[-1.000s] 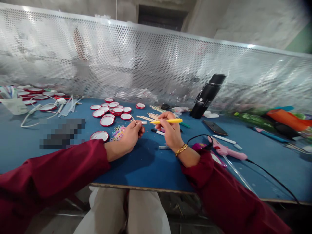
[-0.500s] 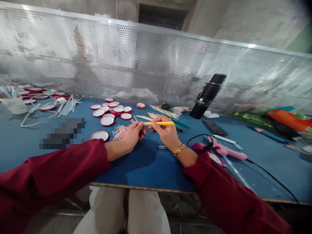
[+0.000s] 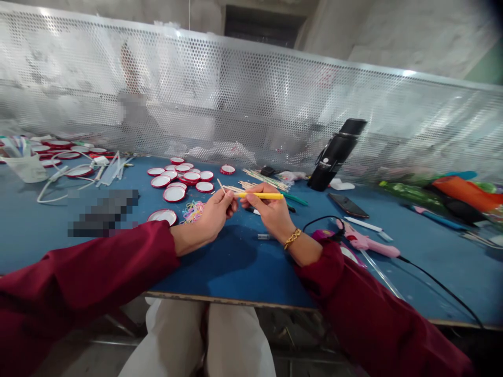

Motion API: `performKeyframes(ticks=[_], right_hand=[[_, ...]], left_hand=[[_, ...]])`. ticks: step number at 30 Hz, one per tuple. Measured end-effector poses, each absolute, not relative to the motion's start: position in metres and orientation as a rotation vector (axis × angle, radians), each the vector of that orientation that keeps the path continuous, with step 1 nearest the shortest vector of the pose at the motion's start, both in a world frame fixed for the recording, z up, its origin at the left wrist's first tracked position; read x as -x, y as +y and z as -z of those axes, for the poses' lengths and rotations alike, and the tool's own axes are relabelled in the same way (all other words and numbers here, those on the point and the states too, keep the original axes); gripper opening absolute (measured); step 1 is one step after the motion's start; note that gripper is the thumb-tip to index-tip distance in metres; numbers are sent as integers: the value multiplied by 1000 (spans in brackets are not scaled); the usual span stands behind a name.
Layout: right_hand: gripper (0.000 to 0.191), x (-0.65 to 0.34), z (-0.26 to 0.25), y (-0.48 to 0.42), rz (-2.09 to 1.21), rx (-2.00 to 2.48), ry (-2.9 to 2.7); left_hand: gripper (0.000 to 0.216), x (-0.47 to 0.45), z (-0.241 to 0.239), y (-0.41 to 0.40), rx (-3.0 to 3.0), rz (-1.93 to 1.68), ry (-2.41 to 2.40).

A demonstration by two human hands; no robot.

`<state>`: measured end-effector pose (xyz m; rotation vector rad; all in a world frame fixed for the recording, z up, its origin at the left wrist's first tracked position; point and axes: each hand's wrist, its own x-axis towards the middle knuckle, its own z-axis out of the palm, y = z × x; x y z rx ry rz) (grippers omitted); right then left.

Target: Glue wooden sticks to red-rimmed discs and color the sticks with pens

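My left hand is closed, pinching a thin wooden stick whose tip shows above the fingers. My right hand is closed round a yellow pen, held level with its left end at the left fingertips. Whether that end touches the stick I cannot tell. By the left hand lies a heap of small pastel rubber bands. Beyond the hands, several wooden sticks lie on the blue table. Red-rimmed jar lids, white inside, are grouped to the left.
A pink glue gun with a black cord lies at right, near a phone. A black bottle stands behind, before a perforated metal screen. At left are a cup of sticks and a white cable.
The pen has shifted slightly and lies nearly level, its left end still at the left fingertips. The stick in my left hand leans a little differently. The view has moved slightly.
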<state>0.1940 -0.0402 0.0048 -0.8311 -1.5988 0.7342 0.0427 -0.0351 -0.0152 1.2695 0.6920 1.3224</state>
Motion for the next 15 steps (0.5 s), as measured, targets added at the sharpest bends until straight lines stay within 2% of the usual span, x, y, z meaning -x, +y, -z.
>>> performKeyframes(ticks=[5,8,12,15], right_hand=[[47,-215,-20,-28,-780,834,-1551],[57,-235,-27,-20,-593,917,-1471],[40,-255,-31,-14,-180,1238,-1675],[40,-254,-34,-16,-177,1195,-1710]], left_hand=[[21,-43,10,-35,-1219,-1327,703],[19,-40,9,-33,-1174,-1384,782],[20,-39,9,-33,-1180,-1402,811],[19,-40,11,-35,-1225,-1364,810]])
